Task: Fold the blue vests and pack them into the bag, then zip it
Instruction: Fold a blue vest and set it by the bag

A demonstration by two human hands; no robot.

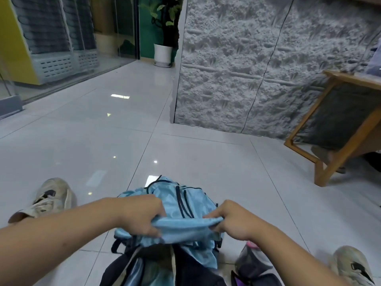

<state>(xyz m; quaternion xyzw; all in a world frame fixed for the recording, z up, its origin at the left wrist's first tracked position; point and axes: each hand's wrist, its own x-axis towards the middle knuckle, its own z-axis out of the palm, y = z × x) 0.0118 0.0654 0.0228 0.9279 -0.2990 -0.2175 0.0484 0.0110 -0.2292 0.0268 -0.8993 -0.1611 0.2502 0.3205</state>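
Blue vests [181,205]: light blue mesh with dark navy trim, bunched in a pile on the floor directly in front of you, low centre of the view. The near edge is gathered into a thick roll stretched between your two hands.

Your left hand [142,216]: fingers curled down around the left end of that rolled edge, gripping the fabric. Your right hand [231,220]: fingers and thumb curled around the right end of the same roll, gripping it. Both forearms come in from the bottom corners.

Bag [156,269]: dark navy, lying just below the vests at the bottom edge, its mouth toward the pile. Vest fabric drapes over its top edge; how far the fabric goes inside cannot be told. A dark strap [116,245] sticks out at the left of the bag.

To the right of the bag, touching or nearly so: a second dark item [253,263] with a pink part on top, half hidden by your right arm.

Your shoes: left shoe [49,200] well to the left of the pile, right shoe [350,265] in the bottom right corner.

Surroundings: glossy pale tiled floor [185,149]; grey textured wall panel [247,65] ahead; wooden chair [340,124] at right; potted plant [162,38] in a white pot at the back.
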